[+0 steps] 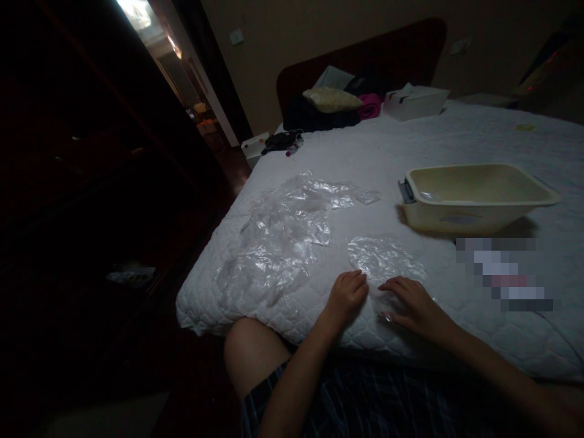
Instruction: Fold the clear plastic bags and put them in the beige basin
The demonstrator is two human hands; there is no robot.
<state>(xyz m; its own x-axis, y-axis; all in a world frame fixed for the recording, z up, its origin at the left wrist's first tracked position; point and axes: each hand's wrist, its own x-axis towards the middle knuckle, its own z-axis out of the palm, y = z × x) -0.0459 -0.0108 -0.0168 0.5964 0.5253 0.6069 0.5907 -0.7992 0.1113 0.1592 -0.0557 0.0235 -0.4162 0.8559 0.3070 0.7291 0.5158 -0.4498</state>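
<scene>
A clear plastic bag lies flat on the white quilted bed, right in front of me. My left hand rests at the bag's near edge with its fingers curled under. My right hand lies on the same edge, fingers stretched flat and pressing on the plastic. A loose heap of several more clear plastic bags is spread to the left of my hands. One small piece of plastic lies apart, further back.
A cream plastic basin stands on the bed to the right. Pillows, dark clothes and a white box sit by the headboard. The bed's left edge drops to a dark floor. My knee is against the bed's near edge.
</scene>
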